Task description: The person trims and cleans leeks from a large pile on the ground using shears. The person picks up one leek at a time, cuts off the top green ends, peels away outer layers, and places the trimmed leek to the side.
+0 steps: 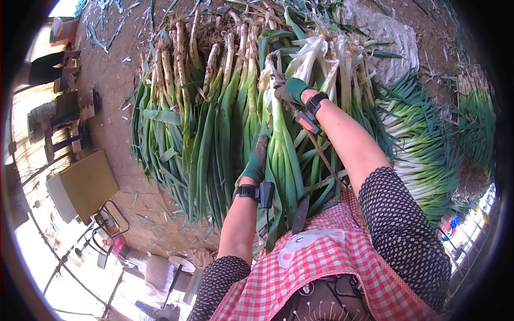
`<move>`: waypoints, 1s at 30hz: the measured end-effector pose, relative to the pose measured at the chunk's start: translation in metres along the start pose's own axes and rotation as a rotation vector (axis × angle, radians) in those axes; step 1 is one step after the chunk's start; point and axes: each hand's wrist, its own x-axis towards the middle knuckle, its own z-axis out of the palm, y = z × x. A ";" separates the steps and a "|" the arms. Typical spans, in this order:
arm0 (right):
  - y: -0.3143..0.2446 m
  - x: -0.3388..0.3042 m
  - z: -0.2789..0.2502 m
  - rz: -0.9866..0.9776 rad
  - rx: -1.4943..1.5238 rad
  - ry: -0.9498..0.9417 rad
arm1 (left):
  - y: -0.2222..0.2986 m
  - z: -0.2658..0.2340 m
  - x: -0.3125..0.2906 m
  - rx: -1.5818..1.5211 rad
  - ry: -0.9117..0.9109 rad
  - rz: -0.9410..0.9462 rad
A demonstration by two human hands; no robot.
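Observation:
Both of my hands wear grey-and-green gloves and wrist straps with small black devices. My left hand [257, 158] is closed on the green leaves of a leek [279, 142], with part of its fingers hidden by the leaves. Higher up, my right hand [289, 89] is closed at the pale stalk of that same leek, near its root end. What else that hand might hold is hidden. A thin brown rod or strip [324, 158] runs from below my right wrist toward my apron. Around my hands lies a big pile of leeks [209, 117], soil-covered roots pointing away from me.
Cleaner leeks with white stalks [420, 144] lie stacked at the right, and another heap [475, 117] lies beyond. A pale plastic sheet [383, 40] covers ground at the far right. At the left stand a tan box [85, 184] and several seats or crates [59, 115].

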 end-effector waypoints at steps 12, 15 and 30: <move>-0.006 -0.053 0.027 -0.028 -0.168 -0.148 | -0.060 -0.045 0.033 -0.123 -0.314 0.293; 0.023 -0.060 0.033 -0.416 -0.797 -0.064 | -0.055 -0.039 0.032 0.006 -0.088 0.194; 0.140 -0.102 -0.006 -0.253 -0.798 0.062 | 0.019 0.060 -0.028 0.265 -0.225 0.230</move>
